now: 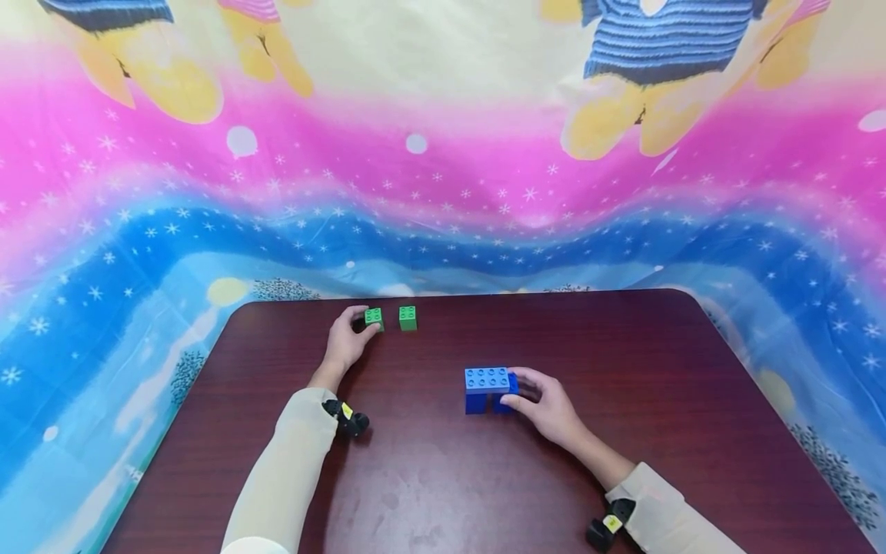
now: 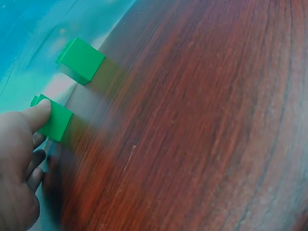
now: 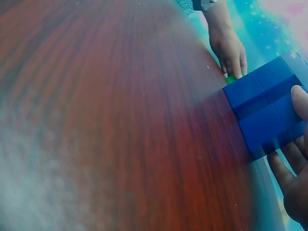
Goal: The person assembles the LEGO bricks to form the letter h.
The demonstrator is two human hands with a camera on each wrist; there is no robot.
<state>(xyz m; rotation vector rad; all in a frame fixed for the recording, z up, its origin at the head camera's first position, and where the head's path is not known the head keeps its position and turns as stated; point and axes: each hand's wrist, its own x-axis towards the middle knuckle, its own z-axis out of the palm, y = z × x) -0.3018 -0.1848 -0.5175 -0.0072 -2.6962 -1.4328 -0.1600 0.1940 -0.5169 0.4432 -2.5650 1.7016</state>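
Observation:
At the far left of the table, my left hand (image 1: 346, 340) pinches a green building block (image 1: 374, 315) between thumb and fingers. The thumb lies across the side of that block in the left wrist view. A second green block (image 1: 408, 319) stands a short gap to its right, untouched. Nearer the middle, my right hand (image 1: 552, 406) grips the right end of a structure of blue blocks (image 3: 262, 129). Its top is a lighter blue studded block (image 1: 487, 378), with darker blue blocks below it and at its right end. The fingertips behind the structure are partly hidden.
Everything stands on a dark reddish-brown table (image 1: 429, 477) with rounded far corners. A patterned cloth (image 1: 457, 177) hangs behind it and round its sides. Black wrist cameras (image 1: 348, 419) are strapped over both cream sleeves (image 1: 284, 469).

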